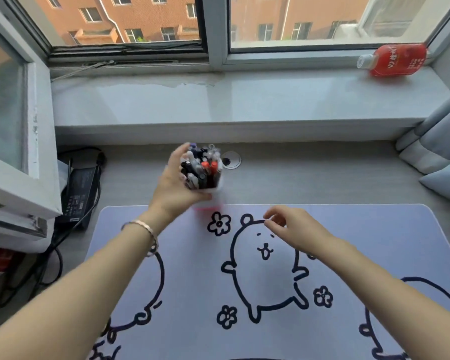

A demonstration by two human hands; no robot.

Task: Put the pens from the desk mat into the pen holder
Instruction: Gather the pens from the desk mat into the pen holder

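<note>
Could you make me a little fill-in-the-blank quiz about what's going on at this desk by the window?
1. The left hand grips a pen holder full of ____.
2. The right hand, holding nothing, hovers over the lilac ____ with bear drawings.
3. A red ____ lies on its side on the windowsill.
4. A bracelet is on the ____ wrist.

Missing words: pens; desk mat; bottle; left
</note>
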